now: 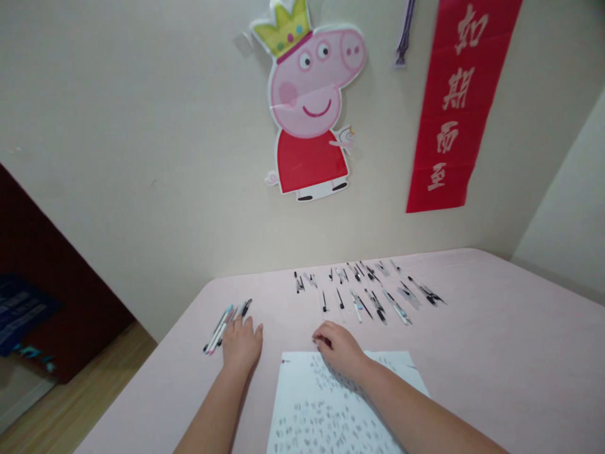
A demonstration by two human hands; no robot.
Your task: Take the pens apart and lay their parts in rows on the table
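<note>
My left hand (242, 343) rests palm down on the pink table (496, 353), fingers spread flat, its fingertips at the lower end of a small bunch of pens (225, 325). My right hand (338, 350) lies on the top edge of a white sheet (326, 410) covered in handwriting, with its fingers curled under. Whether anything is in them is hidden. Beyond both hands, several taken-apart pen pieces (371, 296) lie spread in rows across the table.
The table's left edge drops to a wooden floor (70, 403) with dark furniture (51, 296) beside it. On the wall behind hang a cartoon pig cut-out (309, 107) and a red banner (456, 107) with characters.
</note>
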